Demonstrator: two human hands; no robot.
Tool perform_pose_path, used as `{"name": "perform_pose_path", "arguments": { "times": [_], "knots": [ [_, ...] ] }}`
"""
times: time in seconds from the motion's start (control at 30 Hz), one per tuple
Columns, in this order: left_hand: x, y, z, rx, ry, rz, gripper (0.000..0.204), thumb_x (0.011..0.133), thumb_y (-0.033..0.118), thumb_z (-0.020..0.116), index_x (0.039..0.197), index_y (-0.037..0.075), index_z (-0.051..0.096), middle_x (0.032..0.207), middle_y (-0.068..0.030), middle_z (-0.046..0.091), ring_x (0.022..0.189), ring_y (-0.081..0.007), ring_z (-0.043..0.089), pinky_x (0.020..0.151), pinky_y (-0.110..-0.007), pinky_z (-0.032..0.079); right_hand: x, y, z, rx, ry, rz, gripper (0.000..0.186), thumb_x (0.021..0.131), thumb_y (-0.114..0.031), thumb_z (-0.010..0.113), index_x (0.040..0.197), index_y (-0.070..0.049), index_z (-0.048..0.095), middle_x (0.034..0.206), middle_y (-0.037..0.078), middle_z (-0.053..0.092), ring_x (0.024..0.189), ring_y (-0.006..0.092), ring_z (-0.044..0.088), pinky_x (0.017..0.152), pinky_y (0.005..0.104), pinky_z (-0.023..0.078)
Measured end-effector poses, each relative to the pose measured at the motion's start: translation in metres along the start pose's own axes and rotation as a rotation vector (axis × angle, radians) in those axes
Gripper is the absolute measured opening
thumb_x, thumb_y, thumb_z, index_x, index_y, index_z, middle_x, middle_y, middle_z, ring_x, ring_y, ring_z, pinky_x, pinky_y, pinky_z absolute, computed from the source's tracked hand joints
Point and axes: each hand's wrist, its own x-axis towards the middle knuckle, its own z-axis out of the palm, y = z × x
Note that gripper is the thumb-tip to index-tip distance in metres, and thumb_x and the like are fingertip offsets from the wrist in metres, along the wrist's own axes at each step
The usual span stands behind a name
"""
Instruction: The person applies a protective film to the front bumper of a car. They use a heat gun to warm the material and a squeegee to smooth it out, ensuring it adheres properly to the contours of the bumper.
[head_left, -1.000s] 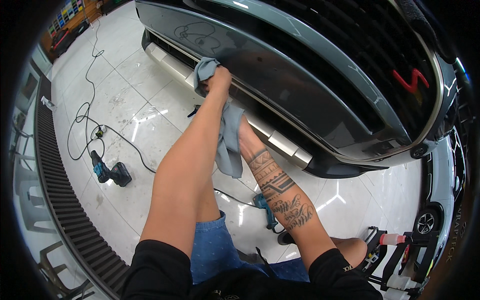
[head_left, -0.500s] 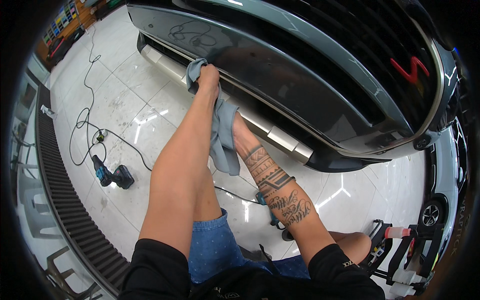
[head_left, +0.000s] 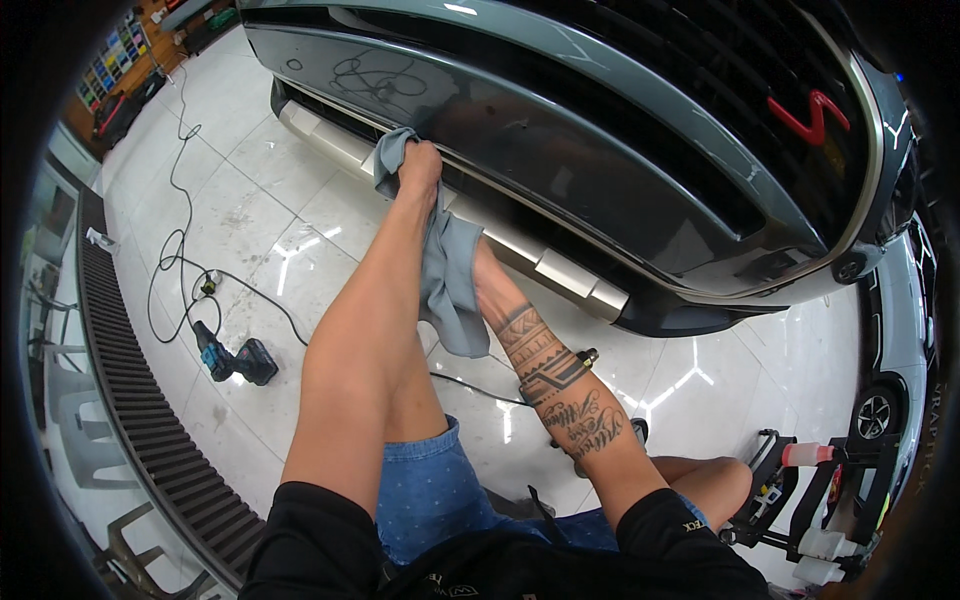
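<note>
Along the silver lower trim [head_left: 500,235] of a dark grey car bumper [head_left: 600,180], the left hand [head_left: 421,170] has its fingers curled tightly around the bunched upper end of a grey cloth [head_left: 452,295]. Below that grip, the cloth hangs in folds and covers most of the right hand [head_left: 484,270], so I cannot tell how far its fingers are open or what they hold. To the left, a black-and-teal cordless power tool [head_left: 230,358] lies on glossy white floor tiles [head_left: 245,170] near a loosely looped black cable [head_left: 189,214].
</note>
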Motion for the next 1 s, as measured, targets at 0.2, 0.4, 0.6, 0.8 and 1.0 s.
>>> {"name": "perform_pose_path", "arguments": {
  "times": [0.2,0.4,0.6,0.8,1.0],
  "knots": [
    [0.007,-0.015,-0.003,0.195,-0.066,0.065,0.054,0.085,0.017,0.039,0.133,-0.007,0.041,0.135,-0.0293,0.044,0.127,-0.0401,0.041,0.105,-0.036,0.031,-0.004,0.004,-0.005,0.06,-0.03,0.009,0.022,0.098,-0.016,0.046,0.108,-0.001,0.059,0.098,0.007,0.064,0.078,0.0156,0.063,0.066,0.0293,0.054],
    [-0.005,-0.02,0.001,0.244,-0.124,0.044,0.055,0.084,0.02,0.039,0.133,-0.004,0.041,0.134,-0.0289,0.045,0.126,-0.0413,0.042,0.105,-0.037,0.032,-0.018,0.002,-0.011,-0.003,0.006,-0.017,0.023,0.097,-0.016,0.047,0.111,-0.001,0.058,0.098,0.005,0.063,0.079,0.014,0.062,0.067,0.0287,0.053],
    [-0.015,-0.019,0.004,0.259,-0.186,0.069,0.053,0.083,0.019,0.042,0.129,-0.007,0.043,0.125,-0.0256,0.051,0.115,-0.034,0.049,0.098,-0.034,0.036,-0.031,-0.001,-0.014,-0.038,0.024,-0.061,0.025,0.097,-0.017,0.048,0.114,-0.001,0.058,0.102,0.004,0.062,0.083,0.0121,0.061,0.069,0.0272,0.053],
    [-0.023,-0.027,0.009,0.17,-0.202,0.129,0.049,0.082,0.017,0.042,0.123,-0.009,0.046,0.114,-0.0208,0.055,0.103,-0.0265,0.051,0.094,-0.032,0.037,-0.045,-0.003,-0.02,-0.081,0.056,-0.082,0.024,0.096,-0.016,0.051,0.114,-0.002,0.058,0.103,0.004,0.062,0.084,0.0112,0.061,0.07,0.0264,0.053],
    [-0.03,-0.022,0.01,0.191,-0.306,0.044,0.051,0.083,0.017,0.042,0.129,-0.007,0.042,0.122,-0.0259,0.052,0.114,-0.0351,0.049,0.098,-0.035,0.036,-0.06,-0.007,-0.023,-0.102,0.054,-0.105,0.024,0.097,-0.015,0.05,0.116,-0.002,0.056,0.103,0.003,0.062,0.084,0.0106,0.061,0.07,0.026,0.053]
  ]
}}
